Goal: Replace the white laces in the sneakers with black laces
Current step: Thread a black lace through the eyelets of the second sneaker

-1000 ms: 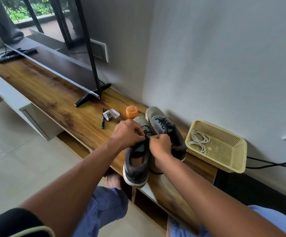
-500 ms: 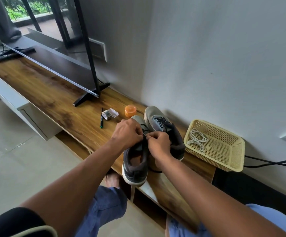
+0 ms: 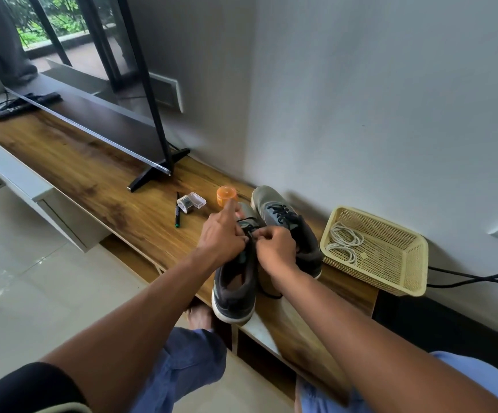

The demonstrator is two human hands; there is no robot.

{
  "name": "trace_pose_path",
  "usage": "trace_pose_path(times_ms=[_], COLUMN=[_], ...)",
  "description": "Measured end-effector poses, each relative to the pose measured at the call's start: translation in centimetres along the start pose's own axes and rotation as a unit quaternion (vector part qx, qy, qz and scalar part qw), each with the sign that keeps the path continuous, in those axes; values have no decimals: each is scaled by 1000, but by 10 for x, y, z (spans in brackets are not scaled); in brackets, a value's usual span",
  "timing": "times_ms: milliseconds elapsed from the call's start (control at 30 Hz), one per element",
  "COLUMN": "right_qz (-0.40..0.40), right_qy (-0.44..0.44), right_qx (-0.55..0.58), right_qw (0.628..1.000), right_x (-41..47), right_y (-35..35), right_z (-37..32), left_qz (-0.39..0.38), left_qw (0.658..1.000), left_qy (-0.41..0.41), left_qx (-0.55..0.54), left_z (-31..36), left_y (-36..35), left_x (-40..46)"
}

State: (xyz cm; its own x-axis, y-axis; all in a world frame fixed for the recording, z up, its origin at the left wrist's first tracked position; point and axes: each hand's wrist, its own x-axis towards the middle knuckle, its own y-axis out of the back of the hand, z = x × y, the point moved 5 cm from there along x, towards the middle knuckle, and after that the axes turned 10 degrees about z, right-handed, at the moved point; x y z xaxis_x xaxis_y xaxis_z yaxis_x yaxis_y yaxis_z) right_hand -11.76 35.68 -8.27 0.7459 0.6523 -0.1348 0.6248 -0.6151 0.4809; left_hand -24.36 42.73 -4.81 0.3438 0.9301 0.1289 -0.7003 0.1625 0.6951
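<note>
Two grey sneakers stand side by side on the wooden bench (image 3: 98, 180), toes toward the wall. The right sneaker (image 3: 289, 231) carries a tied black lace. Over the tongue of the left sneaker (image 3: 236, 287) my left hand (image 3: 222, 239) and my right hand (image 3: 276, 248) both pinch the black lace (image 3: 249, 231). My left index finger sticks out straight toward the toe. A loose end of black lace (image 3: 268, 293) hangs beside the shoe's heel. The white laces (image 3: 343, 241) lie coiled in the yellow basket (image 3: 391, 278) to the right.
An orange cap (image 3: 226, 195), a small clear box (image 3: 191, 201) and a black pen (image 3: 177, 214) lie left of the shoes. A TV on black feet (image 3: 155, 174) stands further left. Cables (image 3: 474, 277) run behind the basket. My knees are below the bench edge.
My left index finger has lifted and straightened out toward the toe. Both hands stay at the lace over the left sneaker's tongue.
</note>
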Motion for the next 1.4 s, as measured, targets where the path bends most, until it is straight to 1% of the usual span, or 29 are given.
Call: trace_pose_path(times_ms=[67,233,367,467,567,667,767,833,900,967,1033,1100,1133,1167,1233,1300,1400], right_qz=[0,-19,-12,18,58,78,91,85,58,34,35,66,87,103,115,135,216], right_qy=[3,-13,9,75,155,218,264,254,226,217,222,224,220,214,201,204,267], right_qx=[0,5,-14,-59,-84,-116,-119,-117,-117,-116,-118,-93,-57,-7,97,176,218], right_qw=[1000,1000,1000,995,983,966,953,956,965,969,967,968,970,971,968,953,913], right_x=[1,3,3,-3,-10,-16,-18,-11,-3,1,-1,1,2,3,2,0,-3], right_y=[-3,-9,-5,-4,0,8,12,12,12,13,14,18,22,26,37,51,73], right_z=[0,-3,-5,-11,-18,-23,-28,-30,-31,-31,-32,-35,-39,-44,-59,-81,-111], left_qz=[-1,-5,-59,-105,-150,-157,-172,-167,-166,-156,-136,-126,-128,-132,-145,-149,-153], left_qw=[1000,1000,997,993,987,984,977,975,976,981,986,987,985,983,981,980,978], left_qy=[-16,-22,-50,-60,-48,-53,-88,-94,-77,-79,-90,-90,-83,-70,-47,-33,-33], left_qx=[3,-4,-7,4,-43,-60,-86,-111,-119,-84,-26,43,75,103,122,131,142], left_z=[2,-2,-5,-3,-2,-6,-4,-4,-7,-12,-15,-17,-18,-22,-28,-30,-30], left_y=[1,5,5,3,1,1,2,5,6,5,3,2,2,1,1,1,0], left_x=[-2,0,4,8,10,12,13,15,16,18,19,19,18,18,18,18,16])
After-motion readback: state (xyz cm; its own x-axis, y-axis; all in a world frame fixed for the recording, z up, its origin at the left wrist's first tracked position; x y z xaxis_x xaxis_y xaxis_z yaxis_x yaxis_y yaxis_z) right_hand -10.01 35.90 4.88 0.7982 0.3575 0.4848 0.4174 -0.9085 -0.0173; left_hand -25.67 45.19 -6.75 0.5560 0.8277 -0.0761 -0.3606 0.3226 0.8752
